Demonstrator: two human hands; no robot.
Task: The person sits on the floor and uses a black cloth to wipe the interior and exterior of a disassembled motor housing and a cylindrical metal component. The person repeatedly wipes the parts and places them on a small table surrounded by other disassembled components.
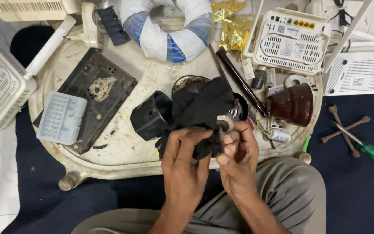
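Black cloth (202, 108) (bunched) between both hands (213, 158)

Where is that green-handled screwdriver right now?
In the head view, the green-handled screwdriver lies at the far right on the dark blue floor, off the round white tray, crossing the wooden cross-shaped tool.

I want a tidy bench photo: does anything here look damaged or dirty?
Yes. The black panel left of the hands has a crusty pale patch on it, and the tray is stained. Left hand and right hand hold a black cloth.
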